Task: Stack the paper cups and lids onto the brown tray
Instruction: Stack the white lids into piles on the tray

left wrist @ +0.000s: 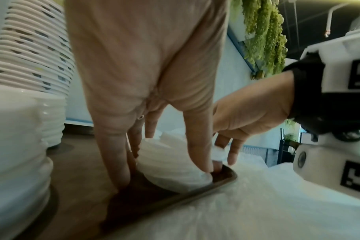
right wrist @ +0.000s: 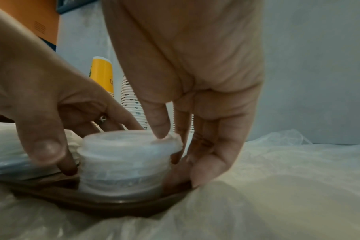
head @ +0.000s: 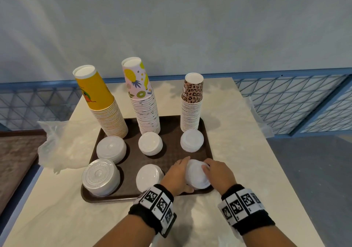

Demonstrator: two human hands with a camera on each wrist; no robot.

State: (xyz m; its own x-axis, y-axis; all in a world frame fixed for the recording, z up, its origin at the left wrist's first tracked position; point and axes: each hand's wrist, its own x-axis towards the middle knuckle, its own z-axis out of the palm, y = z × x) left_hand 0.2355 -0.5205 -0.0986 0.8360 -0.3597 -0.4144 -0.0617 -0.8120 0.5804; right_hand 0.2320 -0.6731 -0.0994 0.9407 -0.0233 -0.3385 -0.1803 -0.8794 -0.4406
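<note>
The brown tray (head: 171,157) carries three upside-down cup stacks at its back: yellow (head: 101,102), fruit-print (head: 142,102) and leopard-print (head: 191,104). In front of them stand white lid stacks (head: 111,148) (head: 150,143) (head: 191,140), a clear lid stack (head: 101,177) and another white one (head: 148,176). At the tray's front right corner, my left hand (head: 177,174) and right hand (head: 217,172) hold a small stack of white lids (head: 197,174) between them. My left thumb and fingers (right wrist: 45,146) curl round that lid stack (right wrist: 123,159). A right finger (right wrist: 158,123) presses its top.
A crumpled clear plastic bag (head: 62,147) lies left of the tray on the pale table (head: 238,151). Thin plastic film (head: 261,121) hangs at the table's right edge. A blue mesh railing (head: 285,98) runs behind the table.
</note>
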